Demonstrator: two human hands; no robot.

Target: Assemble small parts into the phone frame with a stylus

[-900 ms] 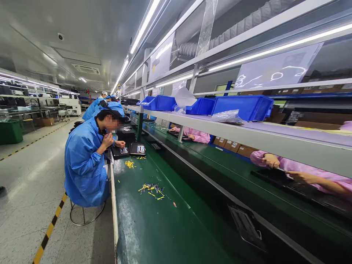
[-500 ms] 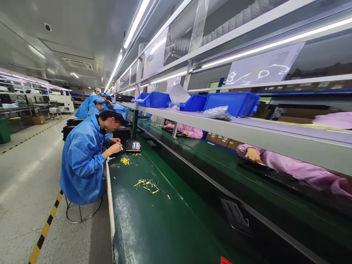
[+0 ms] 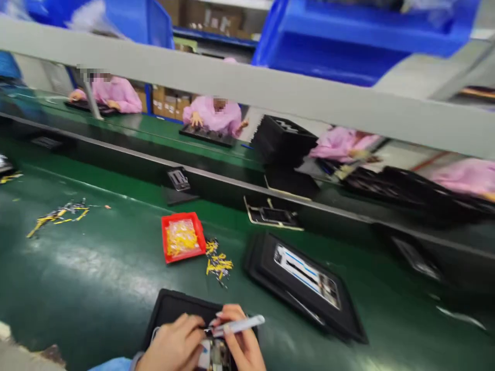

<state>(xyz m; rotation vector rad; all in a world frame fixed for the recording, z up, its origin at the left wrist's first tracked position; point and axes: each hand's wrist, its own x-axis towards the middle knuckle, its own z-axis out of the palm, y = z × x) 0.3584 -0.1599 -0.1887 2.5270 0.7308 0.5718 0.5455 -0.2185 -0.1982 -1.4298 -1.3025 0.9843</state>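
Camera: one view only, worn on the person's head.
Position: above the near edge of the green conveyor belt (image 3: 96, 268), on the person's own side of it.
Direction: forward and down, across the belt toward the far side.
Tilt: the frame leans, so the grey shelf rail (image 3: 247, 87) slopes down to the right.
Closeness: very near the left hand (image 3: 174, 345) and right hand (image 3: 240, 342), both cut off by the bottom edge over a black tray (image 3: 174, 309).
Middle ground: red tray (image 3: 181, 237) on the belt.
Far reach: people in pink coats (image 3: 216, 116) beyond the belt, seen under the rail.
Sharpness: blurred throughout.
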